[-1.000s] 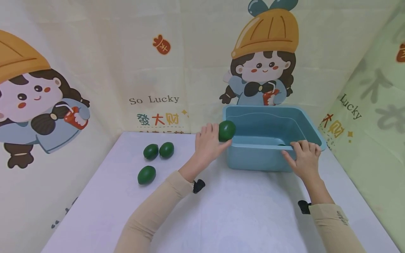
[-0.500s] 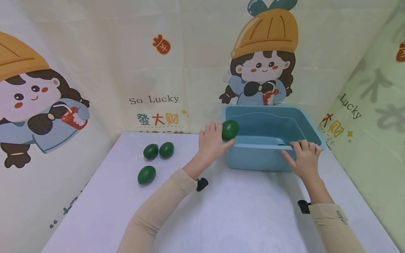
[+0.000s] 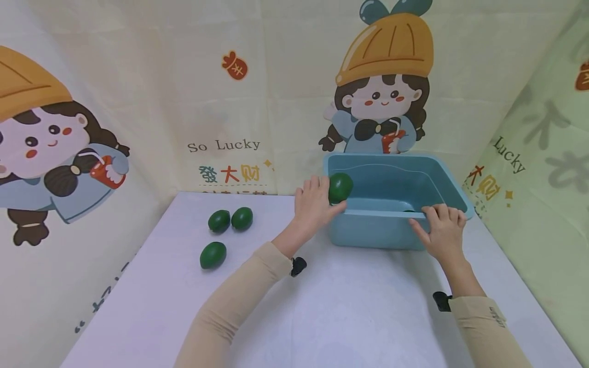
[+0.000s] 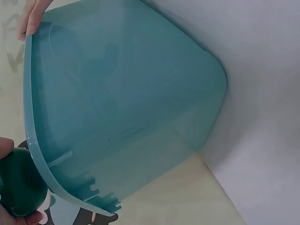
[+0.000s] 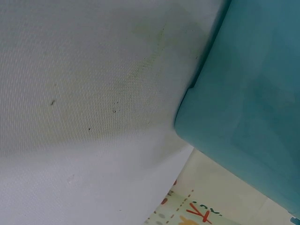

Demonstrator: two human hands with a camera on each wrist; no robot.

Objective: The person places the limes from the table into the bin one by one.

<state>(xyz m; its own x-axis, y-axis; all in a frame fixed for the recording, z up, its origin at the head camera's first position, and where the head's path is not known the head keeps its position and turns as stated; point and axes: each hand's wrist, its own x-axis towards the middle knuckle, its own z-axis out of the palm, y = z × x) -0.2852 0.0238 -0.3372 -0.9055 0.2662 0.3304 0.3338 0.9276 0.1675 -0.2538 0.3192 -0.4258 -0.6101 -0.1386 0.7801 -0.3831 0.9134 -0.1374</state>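
Head view: the left hand grips a dark green fruit between its curled fingers and thumb, holding it right at the near left corner of the blue tub, just over the rim. The fruit sits at the fingertips, with the thumb underneath it along the tub's edge. The right hand rests on the near rim of the tub towards its right end, fingers bent over the edge and clasping it. A sliver of something dark green shows inside the tub just behind those fingers; what it is cannot be told. Three more green fruits lie on the white table well to the left of the left hand, two touching side by side and one nearer the person. Printed cartoon curtains close off the back and sides. Nothing lies between the held fruit and the tub's open inside.

Left wrist view: the tub fills the frame, seen from outside its wall and rim. The held fruit shows at the lower left, right against the rim, with a fingertip pressed on it. At the upper left the right hand's fingers lie on the rim.

Right wrist view: only the tub's outer wall and the table appear; the hand itself is out of sight here.
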